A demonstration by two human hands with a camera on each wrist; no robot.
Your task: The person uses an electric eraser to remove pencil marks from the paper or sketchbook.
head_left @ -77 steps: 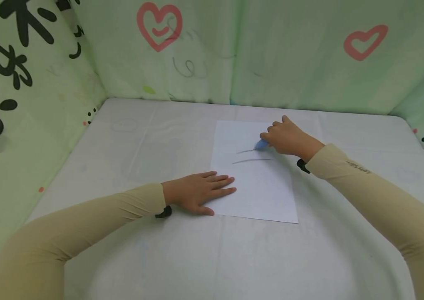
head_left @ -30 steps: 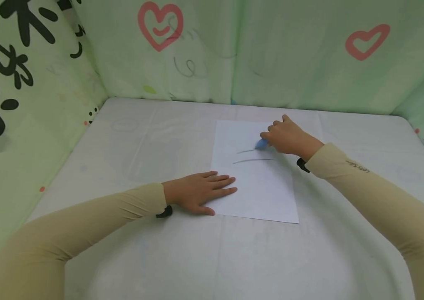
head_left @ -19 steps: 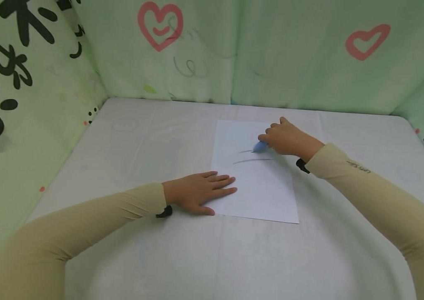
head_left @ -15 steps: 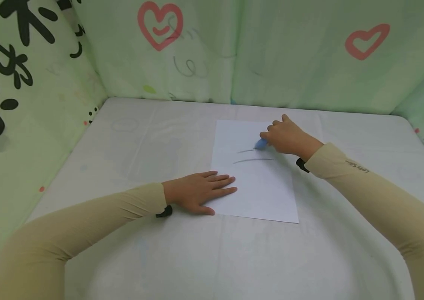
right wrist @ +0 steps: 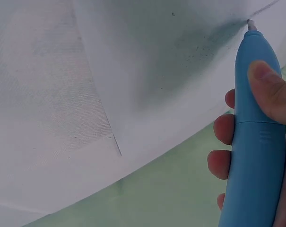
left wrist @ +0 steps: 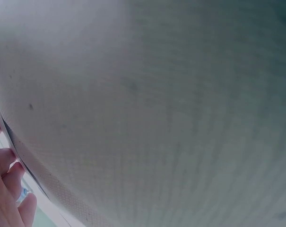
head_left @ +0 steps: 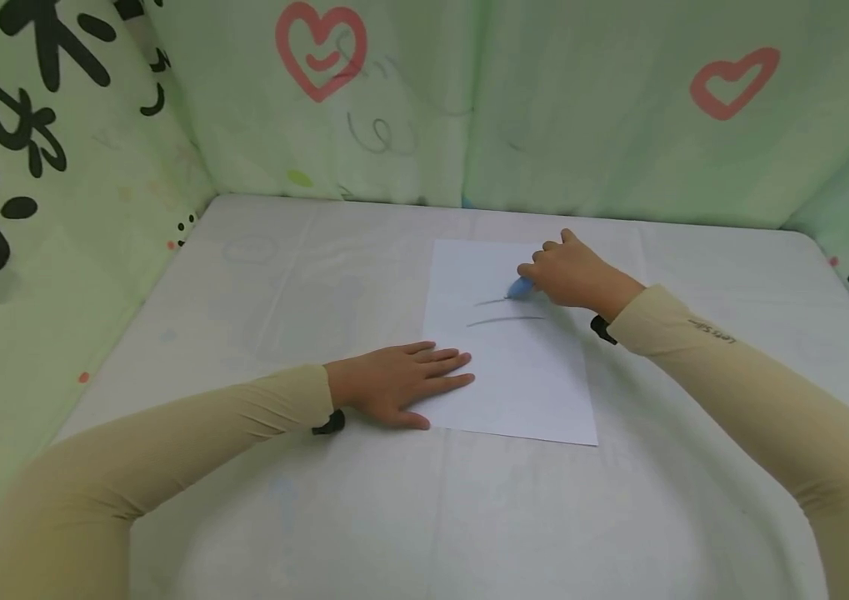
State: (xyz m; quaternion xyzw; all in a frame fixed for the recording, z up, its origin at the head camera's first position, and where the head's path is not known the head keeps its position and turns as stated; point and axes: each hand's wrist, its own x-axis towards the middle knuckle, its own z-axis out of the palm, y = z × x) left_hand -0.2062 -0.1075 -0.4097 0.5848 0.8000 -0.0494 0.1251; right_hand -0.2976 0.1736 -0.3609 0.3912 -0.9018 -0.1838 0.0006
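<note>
In the head view, a white sheet of paper [head_left: 506,375] lies on the table, with two thin dark pencil lines across its upper half. My left hand [head_left: 397,385] rests flat on the sheet's lower left edge, fingers spread. My right hand [head_left: 581,271] grips a blue electric eraser [right wrist: 258,127] with a small pale tip. That tip touches the paper at the right end of the shorter, upper line. The right wrist view shows fingers curled round the body, thumb [right wrist: 268,90] on top, and dark crumbs on the sheet. Only fingertips [left wrist: 13,179] of the left hand appear in the left wrist view.
A white cloth covers the table [head_left: 304,500]. Green curtains [head_left: 581,125] with red hearts and dark lettering hang along the back and sides. Both wrists carry a black strap device beneath beige sleeves [head_left: 192,442].
My right hand and the electric eraser shift by small amounts back and forth at the upper line's right end. My left hand stays in place on the paper.
</note>
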